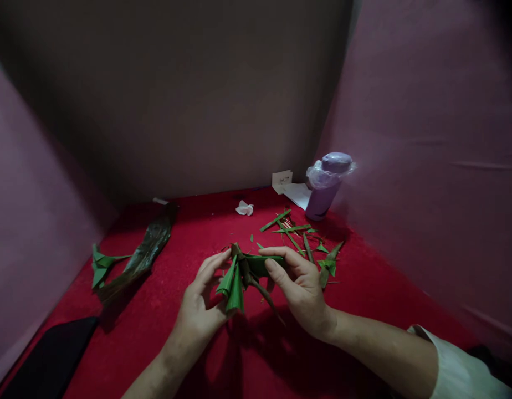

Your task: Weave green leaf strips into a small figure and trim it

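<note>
While supporting the leaf-and-stem piece [245,270] above the worktop [189,227] between left hand [200,299] and right hand [303,288], advisable to press the folds [235,293] lightly. Observed right fingers [285,254] clamped on a flat leaf [256,268], left fingers [212,263] curled around the folds, closure impossible to tell. Noted wider room leftward, toward the dark leaf [150,249]. Rightward, mind leaf strips [297,228] and the tumbler [321,199] near the worktop's edge.

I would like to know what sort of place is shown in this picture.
It is perhaps a small indoor craft booth: a red-covered table is closed in by pink side walls and a dark back wall, and loose green leaf strips lie on the table.
</note>
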Demonstrator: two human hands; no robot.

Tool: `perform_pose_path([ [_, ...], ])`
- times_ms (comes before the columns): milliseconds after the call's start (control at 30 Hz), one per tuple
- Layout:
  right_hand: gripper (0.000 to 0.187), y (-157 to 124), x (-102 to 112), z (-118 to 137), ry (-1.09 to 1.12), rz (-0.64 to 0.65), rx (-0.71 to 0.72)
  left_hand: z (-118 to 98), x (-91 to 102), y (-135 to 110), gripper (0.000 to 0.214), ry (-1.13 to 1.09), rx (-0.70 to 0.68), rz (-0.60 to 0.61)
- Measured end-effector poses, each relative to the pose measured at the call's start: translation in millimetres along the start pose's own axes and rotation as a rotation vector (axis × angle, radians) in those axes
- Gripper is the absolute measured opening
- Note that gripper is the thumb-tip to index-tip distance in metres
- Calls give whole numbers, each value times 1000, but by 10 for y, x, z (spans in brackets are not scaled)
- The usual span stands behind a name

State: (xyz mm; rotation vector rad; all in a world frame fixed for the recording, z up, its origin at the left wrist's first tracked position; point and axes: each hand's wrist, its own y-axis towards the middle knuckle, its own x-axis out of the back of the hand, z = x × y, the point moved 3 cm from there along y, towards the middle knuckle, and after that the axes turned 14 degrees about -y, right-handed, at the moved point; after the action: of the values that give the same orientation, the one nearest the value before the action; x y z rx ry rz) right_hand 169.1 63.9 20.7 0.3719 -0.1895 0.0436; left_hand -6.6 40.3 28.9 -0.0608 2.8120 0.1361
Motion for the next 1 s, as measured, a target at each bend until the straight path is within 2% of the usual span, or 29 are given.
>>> perform_pose_path([
  [133, 17, -15, -11, 10, 31, 7, -24, 48, 11, -30, 82, 6, 36, -33],
  [233, 17, -38, -14, 26, 7, 19, -28, 64, -24, -71, 86, 17, 46, -23],
  [367, 18, -54, -28, 30, 16, 42, -9, 50, -69, -82, 70, 26, 9, -14],
  [533, 20, -51, -64, -3, 70, 77, -16, 54, -53, -62, 48, -35, -1, -67],
  [833, 19, -61, -94, -63, 57, 108, -15, 174, -50, -44, 33, -426, 106, -157],
  [1000, 19, -54, -96, -44, 50, 111, 3, 160, -75, -23, 26, -503, 135, -187],
])
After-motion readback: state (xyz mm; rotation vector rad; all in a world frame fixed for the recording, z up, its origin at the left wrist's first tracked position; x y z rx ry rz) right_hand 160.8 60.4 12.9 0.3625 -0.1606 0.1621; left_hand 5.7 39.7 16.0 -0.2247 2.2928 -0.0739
